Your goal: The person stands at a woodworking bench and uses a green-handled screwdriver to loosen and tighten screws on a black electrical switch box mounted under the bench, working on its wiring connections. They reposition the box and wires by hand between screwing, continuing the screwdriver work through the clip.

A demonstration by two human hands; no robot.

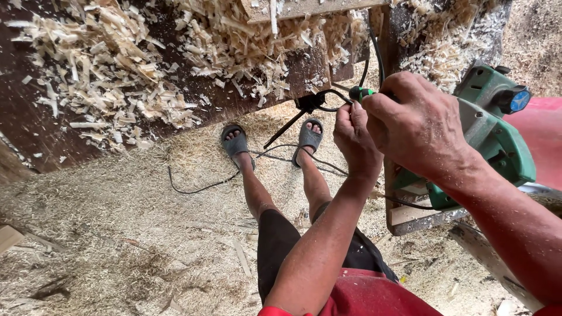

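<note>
My left hand [355, 140] and my right hand [417, 124] meet in front of a green electric planer [497, 131] that rests on a wooden bench piece. Both hands close on the black power cord [333, 96] where it enters the tool through a green strain sleeve [362, 92]. The cord loops up over the bench and trails down across the floor between my feet. A blue knob [518, 100] sits on top of the planer.
A dark wooden workbench [70, 134] heaped with wood shavings fills the upper left. Sawdust covers the floor. My legs in grey sandals [235, 140] stand below. A red surface [541, 134] lies at the right edge, and a plank [492, 263] lies at the lower right.
</note>
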